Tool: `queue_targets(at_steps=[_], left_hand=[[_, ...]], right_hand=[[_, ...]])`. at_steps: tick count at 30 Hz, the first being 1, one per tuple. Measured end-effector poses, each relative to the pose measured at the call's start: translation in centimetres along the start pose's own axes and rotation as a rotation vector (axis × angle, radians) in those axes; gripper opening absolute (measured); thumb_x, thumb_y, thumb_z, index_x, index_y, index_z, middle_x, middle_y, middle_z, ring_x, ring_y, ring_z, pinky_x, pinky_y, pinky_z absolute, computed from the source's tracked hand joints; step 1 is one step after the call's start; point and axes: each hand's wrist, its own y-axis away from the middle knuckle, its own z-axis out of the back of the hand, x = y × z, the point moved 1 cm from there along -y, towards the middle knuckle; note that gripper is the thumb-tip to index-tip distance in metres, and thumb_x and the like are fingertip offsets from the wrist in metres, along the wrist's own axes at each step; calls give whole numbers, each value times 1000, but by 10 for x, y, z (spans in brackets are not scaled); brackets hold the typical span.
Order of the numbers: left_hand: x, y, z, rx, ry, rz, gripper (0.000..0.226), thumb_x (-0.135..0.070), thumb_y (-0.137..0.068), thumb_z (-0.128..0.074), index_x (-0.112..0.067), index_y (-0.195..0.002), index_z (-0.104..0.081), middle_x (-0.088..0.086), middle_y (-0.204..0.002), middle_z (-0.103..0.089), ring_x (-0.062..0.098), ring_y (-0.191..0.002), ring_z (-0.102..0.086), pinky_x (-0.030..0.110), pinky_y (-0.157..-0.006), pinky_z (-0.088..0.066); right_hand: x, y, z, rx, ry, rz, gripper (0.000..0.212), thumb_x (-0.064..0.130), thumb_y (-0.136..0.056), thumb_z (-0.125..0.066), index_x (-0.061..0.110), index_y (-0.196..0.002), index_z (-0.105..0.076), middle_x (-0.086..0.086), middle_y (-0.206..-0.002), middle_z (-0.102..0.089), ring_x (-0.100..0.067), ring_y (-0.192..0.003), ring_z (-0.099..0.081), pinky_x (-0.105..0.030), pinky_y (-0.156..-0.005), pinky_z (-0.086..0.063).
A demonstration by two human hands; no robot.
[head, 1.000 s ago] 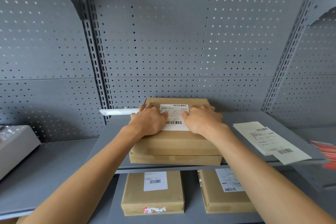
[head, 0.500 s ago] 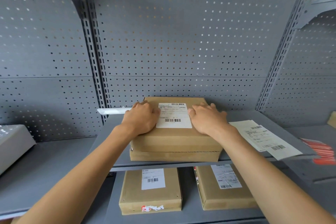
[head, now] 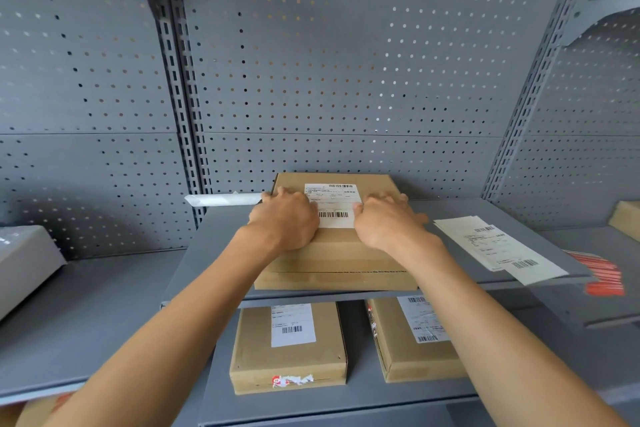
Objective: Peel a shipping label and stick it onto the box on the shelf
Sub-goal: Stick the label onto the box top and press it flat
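A flat cardboard box (head: 334,253) lies on the grey shelf (head: 214,243) in front of me. A white shipping label (head: 332,204) with barcodes lies flat on its top. My left hand (head: 285,220) rests palm down on the box at the label's left edge, its fingers covering that edge. My right hand (head: 386,220) lies flat at the label's right edge, fingers spread and thumb tip on the label. Neither hand grips anything.
Loose label sheets (head: 498,248) lie on the shelf to the right. A white roll (head: 225,199) lies behind the box's left corner. Two labelled boxes (head: 289,345) (head: 417,336) sit on the lower shelf. A grey device (head: 24,260) stands far left, red strips (head: 602,274) far right.
Both hands have slid outward from the label's middle to its side edges, uncovering more of the label. The box has not moved.
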Motion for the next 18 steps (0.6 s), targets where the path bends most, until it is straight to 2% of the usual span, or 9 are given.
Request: queue_targets(at_steps=[2, 4, 7, 10, 13, 16, 18], left_hand=[[2, 3, 3, 0, 47, 3, 33, -23, -100, -33, -2, -103, -58, 22, -124, -55, 49, -124, -49, 59, -103, -46], [2, 5, 6, 14, 117, 5, 18, -17, -96, -36, -8, -88, -48, 18, -115, -56, 47, -118, -52, 58, -98, -48], [7, 4, 6, -7, 159, -17, 20, -13, -96, -38, -11, -76, -41, 10, -97, -52, 40, -101, -54, 47, -83, -48], [14, 3, 6, -19, 168, -29, 21, -15, -97, -38, -12, -76, -42, 3, -83, -47, 36, -89, -54, 40, -71, -41], [12, 5, 10, -33, 123, -62, 30, -27, -103, -35, -14, -77, -44, 6, -89, -53, 39, -99, -58, 42, -75, -44], [7, 11, 13, -28, 40, -64, 53, -55, -103, -25, -15, -78, -49, 10, -100, -57, 39, -114, -55, 49, -89, -50], [3, 17, 12, -3, -1, -40, 66, -63, -100, -23, -11, -88, -60, 14, -115, -60, 37, -128, -49, 52, -95, -50]], right_hand=[[-1, 4, 4, -1, -6, 17, 44, 31, -107, -28, 15, -143, -48, -9, -154, -40, -36, -142, -28, -59, -106, -33], [-3, 7, 6, -14, -22, 36, 41, 24, -105, -33, 16, -142, -49, -6, -152, -42, -33, -142, -30, -56, -102, -34], [-8, 10, 9, -18, -60, 53, 43, 17, -104, -34, 15, -145, -48, -5, -152, -43, -32, -141, -32, -53, -106, -36], [-10, 15, 13, -29, -83, 60, 39, 15, -105, -34, 14, -140, -52, -9, -147, -46, -33, -137, -38, -50, -104, -38], [-9, 19, 15, -68, -80, 76, 40, 20, -107, -32, 15, -139, -55, -12, -143, -51, -34, -134, -42, -51, -106, -37], [-7, 26, 12, -125, -35, 104, 49, 44, -107, -23, 21, -133, -59, -6, -138, -58, -33, -132, -45, -56, -105, -32], [-4, 27, 8, -116, -9, 94, 63, 61, -101, -17, 24, -131, -59, -4, -138, -59, -33, -132, -45, -59, -104, -32]])
